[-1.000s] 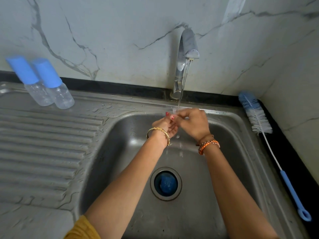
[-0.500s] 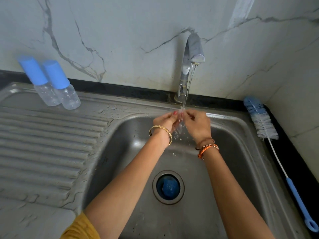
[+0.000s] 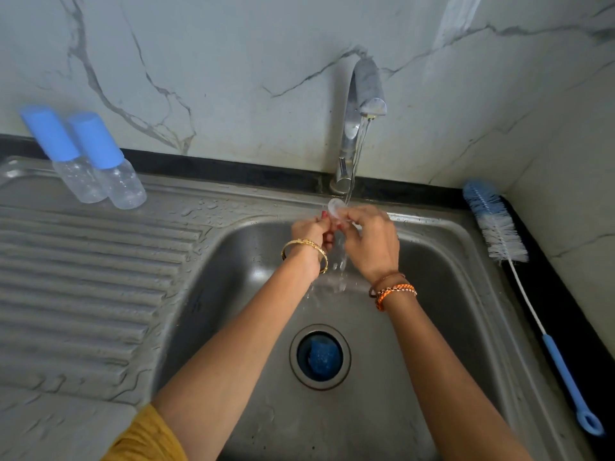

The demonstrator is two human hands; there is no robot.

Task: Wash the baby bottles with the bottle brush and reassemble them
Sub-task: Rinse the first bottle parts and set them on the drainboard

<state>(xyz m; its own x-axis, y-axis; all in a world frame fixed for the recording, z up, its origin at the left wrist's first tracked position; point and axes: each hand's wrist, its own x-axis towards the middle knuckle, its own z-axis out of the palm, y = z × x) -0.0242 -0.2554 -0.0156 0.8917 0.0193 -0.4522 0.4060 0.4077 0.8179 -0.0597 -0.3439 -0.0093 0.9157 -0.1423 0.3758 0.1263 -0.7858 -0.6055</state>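
Clear silicone, a small round bottle nipple [image 3: 334, 207], is what I see pinched between my left hand [image 3: 311, 232] and right hand [image 3: 371, 242], under the tap [image 3: 361, 104] stream. Far left of the grip stand two capped baby bottles [image 3: 100, 161]; far right lies the bottle brush [image 3: 499, 227].

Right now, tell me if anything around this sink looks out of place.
One thing: a blue object sits in the drain, which may slow the water running from the tap. Otherwise the two bottles stand capped on the drainboard and the brush lies beside the sink.
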